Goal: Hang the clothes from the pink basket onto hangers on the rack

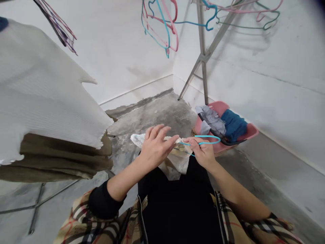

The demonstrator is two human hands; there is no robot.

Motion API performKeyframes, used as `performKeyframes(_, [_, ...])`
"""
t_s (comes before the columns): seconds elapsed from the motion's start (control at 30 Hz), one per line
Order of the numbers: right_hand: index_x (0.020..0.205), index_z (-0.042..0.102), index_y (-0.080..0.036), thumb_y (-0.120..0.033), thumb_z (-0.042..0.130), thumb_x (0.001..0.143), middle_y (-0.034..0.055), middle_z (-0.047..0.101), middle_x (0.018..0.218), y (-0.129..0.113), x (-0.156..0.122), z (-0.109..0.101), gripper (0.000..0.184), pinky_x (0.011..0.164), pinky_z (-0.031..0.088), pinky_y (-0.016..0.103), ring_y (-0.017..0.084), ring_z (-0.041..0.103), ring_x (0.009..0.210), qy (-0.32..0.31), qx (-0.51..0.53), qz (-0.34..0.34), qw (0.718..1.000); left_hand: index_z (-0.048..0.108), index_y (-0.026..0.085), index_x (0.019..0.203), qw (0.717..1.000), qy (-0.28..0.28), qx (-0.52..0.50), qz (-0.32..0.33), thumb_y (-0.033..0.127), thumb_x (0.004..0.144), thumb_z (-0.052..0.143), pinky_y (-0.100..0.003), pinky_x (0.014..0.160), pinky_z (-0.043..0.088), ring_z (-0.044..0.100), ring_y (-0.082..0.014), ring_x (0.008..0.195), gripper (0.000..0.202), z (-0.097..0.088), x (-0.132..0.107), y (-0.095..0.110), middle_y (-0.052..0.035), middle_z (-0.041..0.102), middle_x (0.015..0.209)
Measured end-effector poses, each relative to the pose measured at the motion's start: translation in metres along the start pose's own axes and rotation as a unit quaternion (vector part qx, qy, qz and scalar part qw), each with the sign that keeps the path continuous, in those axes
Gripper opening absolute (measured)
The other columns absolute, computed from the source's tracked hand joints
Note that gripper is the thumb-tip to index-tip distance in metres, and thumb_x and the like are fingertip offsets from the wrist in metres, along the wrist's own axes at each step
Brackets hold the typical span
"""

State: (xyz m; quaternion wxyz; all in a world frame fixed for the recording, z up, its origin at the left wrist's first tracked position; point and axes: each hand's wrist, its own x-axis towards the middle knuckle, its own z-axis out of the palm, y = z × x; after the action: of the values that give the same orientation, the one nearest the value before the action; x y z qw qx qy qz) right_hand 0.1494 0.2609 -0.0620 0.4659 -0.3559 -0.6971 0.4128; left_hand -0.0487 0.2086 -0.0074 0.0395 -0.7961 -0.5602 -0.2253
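Note:
In front of my lap, my right hand (203,154) is closed around a light-blue clothes hanger (213,138), with the looped end sticking out to the right. A small cream-white garment with a lacy edge (180,162) hangs around the hanger's thin left part. My left hand (156,146) lies over the garment's upper edge, palm down. Its fingers are stretched out and apart, and its thumb side touches the cloth near the hanger. My left hand hides part of the garment, and the hanger's left end is covered.
A pink basket (251,131) holding grey and blue clothes stands right by the wall. Behind it rises a metal rack leg (203,78). Several coloured hangers (165,30) hang above. A white ribbed garment (50,88) and an olive cloth (56,159) hang at left.

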Motion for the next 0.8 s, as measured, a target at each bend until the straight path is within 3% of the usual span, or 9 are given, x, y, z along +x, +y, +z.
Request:
performKeyframes(0.1, [0.086,0.075,-0.021,-0.055,0.05,0.092,0.0067,0.074,0.082,-0.007,0.007,-0.012,0.042,0.07,0.055,0.032,0.02,0.069,0.073,0.007,-0.006,-0.031,0.999,0.068,0.034,0.122,0.997,-0.056,0.042,0.042,0.037,0.094,0.054,-0.03,0.073,0.041,0.058,-0.0197,0.083,0.031,-0.012,0.006,-0.009,-0.007,0.068,0.095])
performKeyframes(0.17, [0.094,0.074,-0.021,-0.053,0.052,0.092,0.0054,0.073,0.08,-0.01,0.01,-0.02,0.038,0.07,0.054,0.031,0.018,0.067,0.071,-0.003,-0.011,-0.041,0.999,0.068,0.035,0.122,0.995,-0.076,0.051,0.037,0.036,0.095,0.051,-0.026,0.058,0.032,0.053,-0.0156,0.067,0.032,-0.019,0.007,-0.013,-0.0046,0.065,0.083])
performKeyframes(0.27, [0.105,0.071,-0.022,-0.051,0.051,0.093,0.0053,0.072,0.091,0.004,0.01,-0.034,0.038,0.08,0.053,0.032,0.019,0.067,0.085,-0.001,-0.012,-0.026,1.0,0.069,0.039,0.119,0.997,-0.037,0.061,0.019,0.032,0.095,0.051,-0.025,0.052,0.024,0.052,-0.0145,0.066,0.031,-0.028,0.007,-0.012,-0.0035,0.063,0.08])
performKeyframes(0.33, [0.109,0.069,-0.021,-0.053,0.05,0.093,0.0067,0.071,0.101,0.027,0.007,-0.045,0.04,0.088,0.051,0.034,0.02,0.065,0.097,0.029,-0.007,0.031,0.999,0.07,0.039,0.117,0.998,-0.01,0.064,0.009,0.031,0.094,0.051,-0.025,0.051,0.022,0.052,-0.0139,0.065,0.03,-0.037,0.006,-0.01,-0.0031,0.062,0.078])
performKeyframes(0.4, [0.113,0.067,-0.019,-0.054,0.056,0.089,0.0076,0.07,0.104,0.057,0.003,-0.055,0.044,0.089,0.05,0.035,0.02,0.064,0.099,0.026,0.02,0.134,0.99,0.072,0.038,0.114,0.998,0.008,0.069,0.01,0.03,0.094,0.052,-0.025,0.049,0.021,0.051,-0.0127,0.062,0.03,-0.046,0.006,-0.008,-0.0025,0.062,0.075])
performKeyframes(0.5, [0.116,0.065,-0.016,-0.053,0.072,0.077,0.0085,0.069,0.104,0.096,-0.002,-0.063,0.054,0.085,0.05,0.033,0.019,0.063,0.095,-0.102,0.089,0.267,0.954,0.073,0.037,0.111,0.995,0.025,0.077,0.061,0.028,0.093,0.053,-0.024,0.048,0.021,0.05,-0.0105,0.059,0.028,-0.06,0.007,-0.005,-0.0009,0.062,0.072])
performKeyframes(0.6, [0.119,0.065,-0.018,-0.044,0.082,0.066,0.0085,0.068,0.107,0.112,-0.003,-0.057,0.062,0.081,0.05,0.03,0.019,0.062,0.096,-0.216,0.158,0.324,0.908,0.071,0.035,0.113,0.987,0.016,0.095,0.129,0.025,0.095,0.052,-0.021,0.048,0.026,0.05,-0.0088,0.058,0.029,-0.071,0.007,0.0,0.0013,0.062,0.071])
performKeyframes(0.7, [0.124,0.061,-0.023,-0.041,0.084,0.065,0.0065,0.068,0.111,0.11,-0.001,-0.038,0.066,0.076,0.05,0.027,0.018,0.063,0.095,-0.246,0.222,0.336,0.882,0.069,0.034,0.116,0.979,0.002,0.116,0.165,0.021,0.095,0.052,-0.019,0.049,0.03,0.051,-0.007,0.057,0.029,-0.078,0.007,0.006,0.0033,0.061,0.072])
performKeyframes(0.8, [0.114,0.066,-0.02,-0.036,0.086,0.062,0.0044,0.069,0.105,0.105,-0.003,-0.011,0.057,0.071,0.048,0.025,0.016,0.062,0.086,-0.237,0.252,0.323,0.881,0.069,0.032,0.115,0.975,0.006,0.123,0.186,0.02,0.095,0.052,-0.019,0.048,0.031,0.05,-0.0062,0.056,0.028,-0.081,0.006,0.009,0.004,0.06,0.072])
